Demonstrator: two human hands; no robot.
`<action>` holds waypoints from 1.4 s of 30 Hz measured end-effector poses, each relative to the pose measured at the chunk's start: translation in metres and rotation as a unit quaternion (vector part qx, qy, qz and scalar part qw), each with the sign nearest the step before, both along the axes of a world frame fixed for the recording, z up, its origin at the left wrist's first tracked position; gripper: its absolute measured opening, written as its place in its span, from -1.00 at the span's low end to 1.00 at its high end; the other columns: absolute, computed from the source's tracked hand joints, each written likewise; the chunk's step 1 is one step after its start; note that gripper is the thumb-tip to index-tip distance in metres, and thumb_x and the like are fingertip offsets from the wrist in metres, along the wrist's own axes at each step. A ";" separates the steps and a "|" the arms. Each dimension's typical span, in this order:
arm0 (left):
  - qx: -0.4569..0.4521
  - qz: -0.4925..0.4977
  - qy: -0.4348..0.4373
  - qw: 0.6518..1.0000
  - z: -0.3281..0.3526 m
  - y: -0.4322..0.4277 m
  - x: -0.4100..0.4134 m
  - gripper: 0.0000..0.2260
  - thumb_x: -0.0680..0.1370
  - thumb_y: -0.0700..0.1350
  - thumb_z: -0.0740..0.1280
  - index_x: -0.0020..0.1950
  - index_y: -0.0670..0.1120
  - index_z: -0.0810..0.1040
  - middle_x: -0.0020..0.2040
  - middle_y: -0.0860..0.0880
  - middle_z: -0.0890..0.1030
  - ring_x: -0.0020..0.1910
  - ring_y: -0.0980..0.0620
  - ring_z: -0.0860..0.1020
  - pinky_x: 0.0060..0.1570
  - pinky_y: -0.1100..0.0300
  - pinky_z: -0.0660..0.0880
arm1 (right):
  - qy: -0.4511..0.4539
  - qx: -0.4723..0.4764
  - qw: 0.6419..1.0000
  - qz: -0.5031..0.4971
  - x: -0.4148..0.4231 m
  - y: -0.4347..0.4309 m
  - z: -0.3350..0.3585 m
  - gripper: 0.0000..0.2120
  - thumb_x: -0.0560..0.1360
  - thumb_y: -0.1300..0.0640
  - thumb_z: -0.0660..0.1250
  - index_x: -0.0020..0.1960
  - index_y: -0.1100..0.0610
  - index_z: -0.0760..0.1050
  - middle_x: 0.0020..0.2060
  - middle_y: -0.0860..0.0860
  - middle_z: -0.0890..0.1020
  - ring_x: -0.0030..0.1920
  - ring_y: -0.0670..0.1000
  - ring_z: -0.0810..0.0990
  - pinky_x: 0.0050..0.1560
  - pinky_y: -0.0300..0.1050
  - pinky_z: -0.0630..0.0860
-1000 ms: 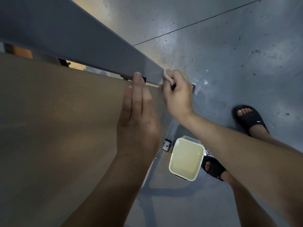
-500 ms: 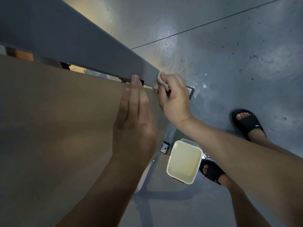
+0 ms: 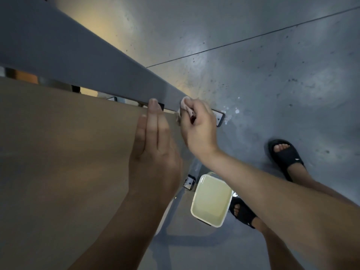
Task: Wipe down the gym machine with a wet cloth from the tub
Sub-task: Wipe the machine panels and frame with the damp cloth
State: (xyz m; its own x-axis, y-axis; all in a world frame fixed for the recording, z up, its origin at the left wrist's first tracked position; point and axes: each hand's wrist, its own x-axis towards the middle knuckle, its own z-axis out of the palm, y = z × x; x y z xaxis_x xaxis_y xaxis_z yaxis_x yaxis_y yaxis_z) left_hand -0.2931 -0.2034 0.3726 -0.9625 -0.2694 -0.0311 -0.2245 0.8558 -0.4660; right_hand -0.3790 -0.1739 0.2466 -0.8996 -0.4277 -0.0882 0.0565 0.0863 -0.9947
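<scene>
Cloth (image 3: 185, 106): bunched at the lower end of the grey bar (image 3: 97, 71), pinched in right hand (image 3: 200, 127) fingers.
Left hand (image 3: 153, 152): flat, fingers straight, pressed on the brown panel (image 3: 58, 152) just below the bar.
Tub (image 3: 194, 199): on the floor, well below the bar.
Progress: wiping under way; most surfaces judged left to do.

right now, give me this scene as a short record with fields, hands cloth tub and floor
left hand: flat, fingers straight, resting on the brown panel
right hand: grips the cloth
cloth: bunched, pressed to the lower end of the grey beam
tub: open, on the floor, pale liquid inside
floor: grey concrete, white specks near the beam's end
</scene>
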 end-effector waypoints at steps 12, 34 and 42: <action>0.053 0.045 0.008 0.998 -0.001 0.011 -0.002 -0.42 0.48 -0.23 0.21 0.46 -0.48 0.28 0.56 -0.42 0.21 0.61 -0.35 0.10 0.60 -0.15 0.02 | -0.266 0.089 0.957 0.071 -0.039 0.019 -0.057 -0.81 0.66 0.36 0.20 -0.10 0.20 0.47 -0.40 -0.02 0.56 -0.49 -0.19 0.54 -0.44 -0.25 0.50; 0.662 0.578 0.266 0.397 -0.138 0.047 -0.054 -0.84 0.65 -0.22 0.24 0.06 -0.19 0.62 0.04 -0.21 0.71 0.12 -0.21 0.68 0.07 0.01 0.66 | -0.328 0.045 0.930 0.158 -0.052 0.140 -0.078 -0.69 0.63 0.42 0.21 0.01 0.08 0.62 -0.22 0.05 0.68 -0.23 0.03 0.61 -0.05 0.04 0.62; 0.692 0.567 0.268 0.359 -0.136 0.050 -0.053 -0.68 0.58 -0.09 0.21 0.16 -0.23 0.64 0.14 -0.33 0.65 0.21 -0.35 0.59 0.19 -0.24 0.55 | -0.449 -0.007 0.874 0.186 -0.070 0.141 -0.077 -0.61 0.46 -0.13 0.32 0.16 0.10 0.56 -0.11 0.01 0.68 -0.10 0.00 0.63 -0.02 -0.11 0.55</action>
